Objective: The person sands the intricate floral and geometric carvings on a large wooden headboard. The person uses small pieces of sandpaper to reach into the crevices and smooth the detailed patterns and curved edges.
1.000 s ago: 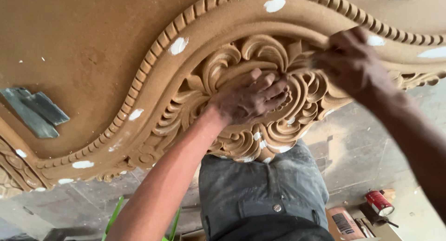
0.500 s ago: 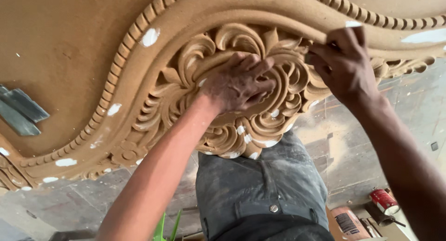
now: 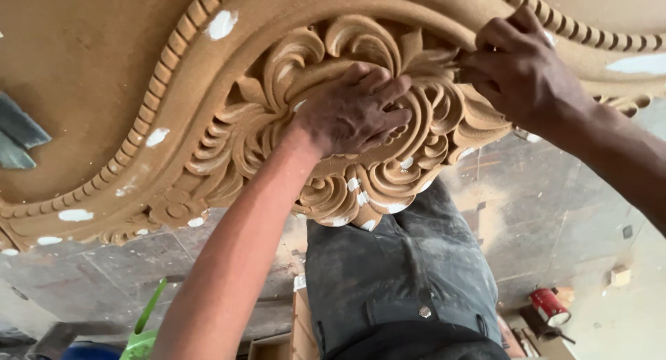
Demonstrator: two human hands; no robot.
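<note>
A large tan carved wooden panel [image 3: 104, 69] with a rope-pattern border and white filler patches fills the upper view. At its middle is a leafy scroll ornament [image 3: 388, 180]. My left hand [image 3: 354, 114] rests on the centre of that ornament with its fingers curled and pressed against the carving; anything under the fingers is hidden. My right hand [image 3: 520, 72] is at the ornament's upper right edge, with its fingers pinched on a carved leaf just below the curved moulding.
Below the panel are my dark dusty jeans [image 3: 402, 277] and a grey stone floor [image 3: 527, 193] strewn with sawdust. A red can [image 3: 548, 306] lies at lower right, a green object [image 3: 144, 336] at lower left, and a grey metal piece [image 3: 17, 131] on the panel's left.
The carving sits a little higher and further left in view. My left hand has stayed on the ornament's centre, shifting slightly; my right hand has kept its pinch at the upper right edge.
</note>
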